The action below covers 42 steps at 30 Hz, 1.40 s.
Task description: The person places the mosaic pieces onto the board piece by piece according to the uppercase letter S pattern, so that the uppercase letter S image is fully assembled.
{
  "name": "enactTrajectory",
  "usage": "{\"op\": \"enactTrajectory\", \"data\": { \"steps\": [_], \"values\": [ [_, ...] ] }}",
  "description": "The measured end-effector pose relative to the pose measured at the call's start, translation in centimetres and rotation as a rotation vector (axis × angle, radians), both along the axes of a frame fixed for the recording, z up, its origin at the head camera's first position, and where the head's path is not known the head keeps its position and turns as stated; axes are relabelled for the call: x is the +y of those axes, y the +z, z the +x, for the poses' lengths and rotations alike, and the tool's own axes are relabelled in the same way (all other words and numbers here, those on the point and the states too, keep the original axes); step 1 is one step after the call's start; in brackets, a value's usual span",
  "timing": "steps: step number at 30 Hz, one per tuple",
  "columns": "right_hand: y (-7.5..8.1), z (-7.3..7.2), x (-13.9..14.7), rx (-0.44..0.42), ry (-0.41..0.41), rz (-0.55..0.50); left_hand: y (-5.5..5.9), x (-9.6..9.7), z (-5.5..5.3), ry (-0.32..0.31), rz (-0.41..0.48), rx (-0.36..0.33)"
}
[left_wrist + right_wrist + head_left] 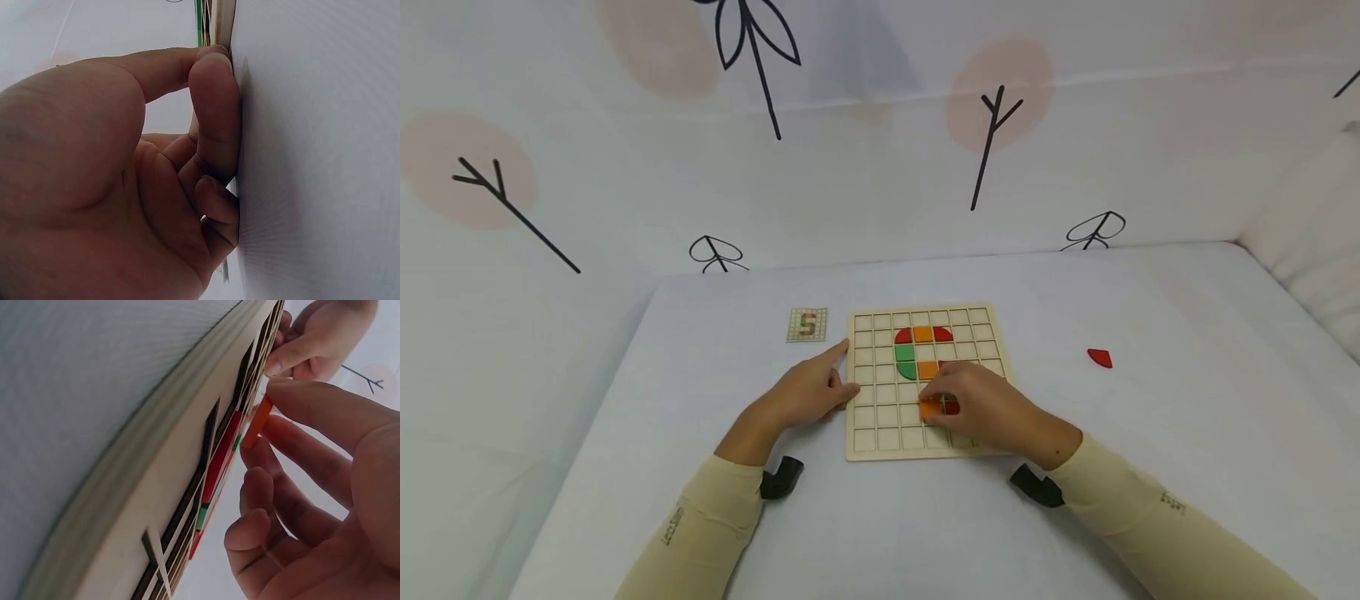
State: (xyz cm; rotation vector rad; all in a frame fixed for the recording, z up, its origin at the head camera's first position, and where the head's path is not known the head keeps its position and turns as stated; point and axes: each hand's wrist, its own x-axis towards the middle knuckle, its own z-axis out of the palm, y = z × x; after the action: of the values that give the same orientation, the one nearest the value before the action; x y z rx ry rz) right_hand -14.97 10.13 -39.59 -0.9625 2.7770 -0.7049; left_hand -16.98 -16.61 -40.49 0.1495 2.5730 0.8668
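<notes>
Between thumb and fingertips, my right hand (988, 404) pinches an orange square tile (258, 428). It holds the tile just over the lower part of a pale wooden grid board (867, 417). At the board's left edge rests my left hand (805, 392), thumb and index finger spread along the rim, the other fingers tucked beneath. Set in the grid are red quarter-round pieces (904, 336), orange squares (922, 334), a green square (905, 352) and a green quarter-round piece (907, 370). A red piece (952, 407) shows beside the pinched tile; my right hand hides part of the grid there.
A small card (796, 333) with a coloured S pattern on a grid lies left of the board's top corner. One loose red quarter-round piece (1101, 358) lies to the right on the white cloth (1187, 433). A printed cloth wall (865, 183) rises behind.
</notes>
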Motion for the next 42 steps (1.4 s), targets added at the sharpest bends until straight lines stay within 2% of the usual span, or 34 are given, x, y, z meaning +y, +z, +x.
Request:
{"op": "enactTrajectory", "data": {
  "steps": [10,42],
  "values": [
    [-0.38,0.09,-0.01,-0.032,-0.022,0.048,0.27,0.13,0.11,0.008,0.006,-0.007],
    [-0.41,0.01,0.12,-0.036,-0.021,0.053,0.14,0.1,0.02,0.002,-0.003,-0.002]
  ]
}}
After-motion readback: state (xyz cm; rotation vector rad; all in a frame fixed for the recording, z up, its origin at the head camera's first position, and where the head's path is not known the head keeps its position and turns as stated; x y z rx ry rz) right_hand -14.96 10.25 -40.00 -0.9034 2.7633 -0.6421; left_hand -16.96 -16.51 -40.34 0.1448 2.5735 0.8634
